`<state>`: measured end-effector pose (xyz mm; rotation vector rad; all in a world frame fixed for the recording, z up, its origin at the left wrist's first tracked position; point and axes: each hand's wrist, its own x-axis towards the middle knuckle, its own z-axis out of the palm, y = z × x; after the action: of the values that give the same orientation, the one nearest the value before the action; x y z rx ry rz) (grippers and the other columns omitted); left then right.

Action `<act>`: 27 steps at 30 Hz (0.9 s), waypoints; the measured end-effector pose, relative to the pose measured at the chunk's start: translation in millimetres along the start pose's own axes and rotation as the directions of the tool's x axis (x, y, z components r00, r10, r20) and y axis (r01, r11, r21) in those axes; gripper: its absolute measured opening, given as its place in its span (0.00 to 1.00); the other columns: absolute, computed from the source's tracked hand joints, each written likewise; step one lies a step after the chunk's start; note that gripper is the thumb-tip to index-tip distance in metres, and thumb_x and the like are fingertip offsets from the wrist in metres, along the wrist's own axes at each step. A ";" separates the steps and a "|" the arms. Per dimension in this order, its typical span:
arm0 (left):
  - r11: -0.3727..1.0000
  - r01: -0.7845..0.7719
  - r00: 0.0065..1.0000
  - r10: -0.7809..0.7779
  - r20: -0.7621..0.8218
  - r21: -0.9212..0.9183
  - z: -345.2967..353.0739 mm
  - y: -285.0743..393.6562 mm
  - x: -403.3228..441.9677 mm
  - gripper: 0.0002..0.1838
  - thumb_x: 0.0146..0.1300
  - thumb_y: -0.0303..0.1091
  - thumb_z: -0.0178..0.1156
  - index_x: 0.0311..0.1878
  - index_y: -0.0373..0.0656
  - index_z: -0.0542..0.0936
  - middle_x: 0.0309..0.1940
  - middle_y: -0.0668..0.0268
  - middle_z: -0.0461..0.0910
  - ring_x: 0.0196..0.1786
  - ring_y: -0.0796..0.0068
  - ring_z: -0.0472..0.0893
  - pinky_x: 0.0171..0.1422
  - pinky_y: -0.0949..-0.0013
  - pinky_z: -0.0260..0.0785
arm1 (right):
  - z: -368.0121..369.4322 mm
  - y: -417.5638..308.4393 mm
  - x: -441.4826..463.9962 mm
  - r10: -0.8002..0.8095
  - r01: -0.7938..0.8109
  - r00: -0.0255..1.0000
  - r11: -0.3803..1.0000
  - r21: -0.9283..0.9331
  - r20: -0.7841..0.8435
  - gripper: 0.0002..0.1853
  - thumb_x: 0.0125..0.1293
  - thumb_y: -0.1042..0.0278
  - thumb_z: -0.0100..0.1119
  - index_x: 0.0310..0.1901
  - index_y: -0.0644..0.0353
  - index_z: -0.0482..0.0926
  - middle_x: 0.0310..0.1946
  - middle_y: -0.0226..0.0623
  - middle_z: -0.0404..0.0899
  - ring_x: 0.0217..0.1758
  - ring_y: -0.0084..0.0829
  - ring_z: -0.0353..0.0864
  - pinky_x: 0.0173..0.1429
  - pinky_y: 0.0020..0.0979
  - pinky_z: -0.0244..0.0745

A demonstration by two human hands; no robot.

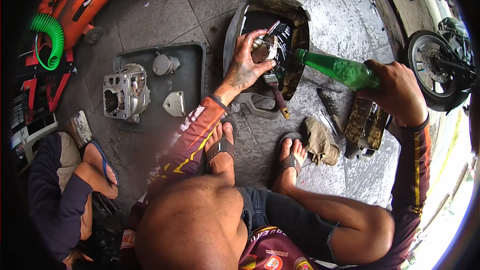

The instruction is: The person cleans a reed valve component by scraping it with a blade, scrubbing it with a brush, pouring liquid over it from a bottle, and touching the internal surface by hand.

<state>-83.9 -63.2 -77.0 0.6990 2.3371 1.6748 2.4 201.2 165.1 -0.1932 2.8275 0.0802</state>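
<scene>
Fingers of the left hand (243, 66) wrapped round a metal part (266, 50), right hand (397, 87) closed on a green bottle (340, 70).
The metal part is held over a dirty tub (231, 40), and the bottle is tipped nearly flat, its capped neck pointing at the part and apart from it. Just below the left hand, a paintbrush (276, 95) lies across the tub's near edge, handle towards the person. To the left, a grey tray (194, 72) carries an engine block (127, 92), a piston (164, 64) and a small metal plate (174, 104). A crumpled rag (321, 142) lies beside the right foot (294, 157), near a grimy brown casing (365, 127). Farther left shows another person's sandalled foot (102, 165).
</scene>
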 end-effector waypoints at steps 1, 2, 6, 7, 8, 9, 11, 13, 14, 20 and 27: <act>1.000 -0.001 1.000 0.001 -0.001 0.000 0.9 -1.6 0.2 0.45 0.50 0.32 0.77 0.71 0.49 0.64 0.63 0.62 0.64 0.66 0.66 0.68 0.72 0.64 0.62 | 0.2 0.5 0.1 0.002 -0.002 1.000 1.000 -0.001 0.002 0.22 0.48 0.53 0.76 0.41 0.56 0.82 0.22 0.43 0.81 0.30 0.46 0.84 0.36 0.44 0.77; 0.999 -0.026 0.999 0.024 -0.035 -0.032 2.5 -4.4 0.2 0.47 0.49 0.31 0.77 0.72 0.50 0.63 0.63 0.62 0.64 0.66 0.65 0.68 0.73 0.63 0.62 | 0.2 0.5 0.3 0.002 -0.002 1.000 1.000 -0.002 0.001 0.22 0.48 0.53 0.76 0.41 0.56 0.82 0.22 0.43 0.81 0.30 0.46 0.84 0.36 0.44 0.77; 1.000 0.020 0.997 -0.020 -0.080 -0.009 2.0 3.1 -0.4 0.53 0.46 0.28 0.77 0.75 0.50 0.57 0.66 0.60 0.62 0.69 0.61 0.65 0.74 0.60 0.61 | -0.4 0.5 1.1 0.013 -0.015 0.998 0.999 0.034 0.061 0.22 0.49 0.53 0.76 0.41 0.57 0.82 0.23 0.44 0.81 0.30 0.46 0.84 0.37 0.44 0.77; 1.000 0.020 0.997 -0.021 -0.081 -0.009 0.5 6.4 0.2 0.53 0.46 0.28 0.77 0.75 0.50 0.57 0.66 0.60 0.62 0.69 0.61 0.65 0.74 0.60 0.61 | -0.3 0.9 1.2 0.022 -0.023 0.998 0.999 0.022 0.062 0.21 0.49 0.53 0.75 0.40 0.57 0.82 0.23 0.44 0.81 0.30 0.46 0.84 0.37 0.44 0.77; 0.998 -0.057 0.994 0.061 -0.087 0.039 -1.0 9.7 1.0 0.55 0.44 0.27 0.76 0.76 0.51 0.57 0.66 0.59 0.62 0.69 0.59 0.64 0.74 0.59 0.61 | 1.1 3.0 0.7 0.022 -0.023 0.998 1.000 0.021 0.063 0.21 0.49 0.53 0.75 0.40 0.57 0.82 0.23 0.44 0.81 0.30 0.46 0.84 0.37 0.44 0.77; 0.987 -0.135 0.986 0.142 -0.088 0.087 -2.1 13.1 1.5 0.56 0.43 0.25 0.76 0.76 0.52 0.56 0.66 0.59 0.62 0.70 0.56 0.64 0.74 0.58 0.61 | 3.4 6.0 0.2 0.003 -0.003 1.000 1.000 -0.007 0.018 0.21 0.49 0.53 0.75 0.40 0.57 0.82 0.23 0.44 0.81 0.31 0.46 0.84 0.38 0.44 0.77; 0.985 -0.137 0.988 0.143 -0.062 0.101 -3.1 19.2 1.7 0.56 0.42 0.24 0.75 0.76 0.52 0.56 0.66 0.58 0.61 0.70 0.55 0.63 0.74 0.58 0.61 | 4.6 8.6 0.4 -0.015 0.014 1.000 0.999 -0.038 -0.027 0.21 0.49 0.53 0.75 0.40 0.57 0.82 0.24 0.44 0.81 0.32 0.46 0.84 0.38 0.44 0.77; 0.983 -0.139 0.989 0.144 -0.036 0.117 -3.6 23.4 1.2 0.57 0.41 0.23 0.75 0.76 0.53 0.57 0.65 0.58 0.61 0.70 0.53 0.63 0.73 0.57 0.61 | 3.0 8.2 1.6 0.019 -0.019 1.000 1.000 0.003 0.011 0.21 0.49 0.53 0.75 0.41 0.56 0.82 0.25 0.44 0.82 0.34 0.46 0.83 0.40 0.45 0.76; 0.983 -0.133 0.990 0.137 -0.024 0.129 -3.6 24.9 1.0 0.57 0.41 0.22 0.75 0.76 0.53 0.57 0.65 0.58 0.62 0.70 0.53 0.63 0.73 0.57 0.61 | 1.2 6.5 2.4 0.020 -0.020 1.000 1.000 0.003 0.009 0.21 0.49 0.53 0.75 0.41 0.56 0.82 0.25 0.44 0.82 0.34 0.46 0.83 0.40 0.45 0.76; 0.987 -0.112 0.993 0.114 -0.012 0.114 -1.9 23.3 0.0 0.57 0.41 0.22 0.75 0.76 0.54 0.57 0.65 0.58 0.62 0.70 0.53 0.63 0.73 0.57 0.62 | 1.8 5.9 2.2 0.030 -0.030 0.999 1.000 -0.002 0.029 0.21 0.49 0.53 0.75 0.41 0.56 0.82 0.25 0.43 0.81 0.33 0.45 0.83 0.39 0.45 0.76; 0.989 -0.113 0.992 0.117 -0.040 0.090 -3.3 18.5 2.7 0.57 0.41 0.27 0.77 0.76 0.53 0.57 0.64 0.58 0.63 0.69 0.53 0.65 0.73 0.56 0.62 | -2.5 -0.7 1.5 -0.011 0.010 1.000 0.999 0.039 0.028 0.22 0.49 0.52 0.76 0.40 0.56 0.82 0.22 0.43 0.81 0.29 0.45 0.84 0.36 0.44 0.77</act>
<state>-82.6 -60.0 -58.3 0.8360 2.4583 1.6581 0.4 200.1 167.0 -0.1971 2.7976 0.0259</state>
